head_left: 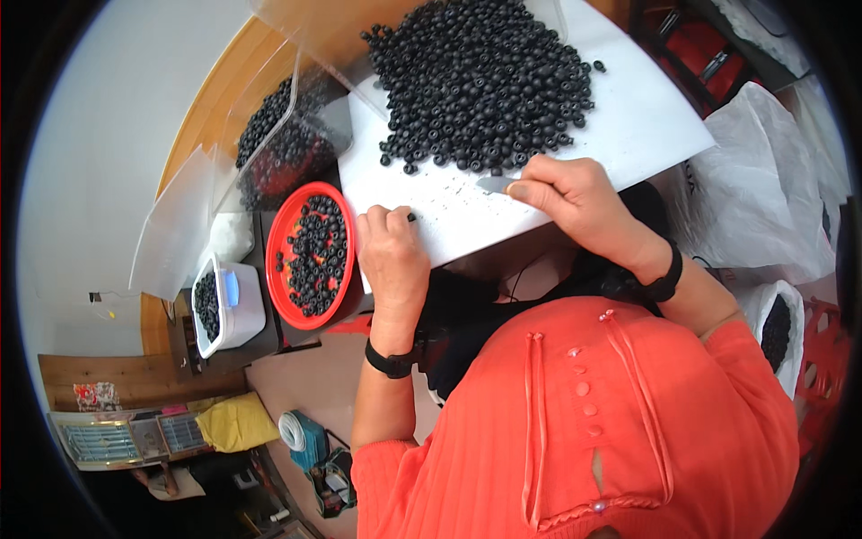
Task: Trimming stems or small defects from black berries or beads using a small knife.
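Observation:
A large heap of small black ring-shaped beads (485, 81) lies on a white board (646, 117). My left hand (391, 256) rests at the board's near edge, its fingertips pinching one black bead (411, 216). My right hand (575, 202) lies on the board just below the heap and grips a small flat metal blade (494, 184) that points left. Both wrists wear black bands. An orange-red sleeve and top fill the lower right.
A red bowl (280, 238) with several black beads sits left of my left hand. A white tub (244, 314) with beads stands further left, a clear plastic container (314, 135) of beads behind. White bags (763, 198) lie at right; one (779, 328) holds beads.

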